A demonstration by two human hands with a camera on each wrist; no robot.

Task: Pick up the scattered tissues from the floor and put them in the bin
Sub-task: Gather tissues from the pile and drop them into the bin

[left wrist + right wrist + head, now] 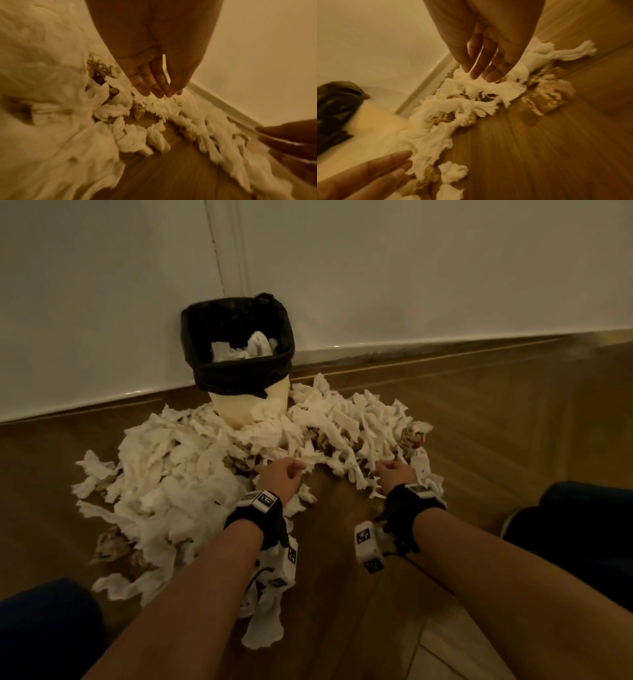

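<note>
A big heap of white tissues [178, 474] lies on the wooden floor around a cream bin [246, 405] lined with a black bag [236, 371]; a few tissues sit inside it. Brown crumpled paper [546, 93] is mixed into the heap. My left hand [279, 477] hovers at the near edge of the heap, its fingers [154, 88] straight and holding nothing. My right hand [394, 474] is to its right, with extended fingers [486, 70] just over a strand of tissues [462, 105]. Bare floor shows between the two hands.
The bin stands against a white wall [411, 268] with a skirting board [445, 344]. My knees in dark blue [44, 631] frame the lower corners. The wooden floor [342, 577] stretches toward me between my forearms.
</note>
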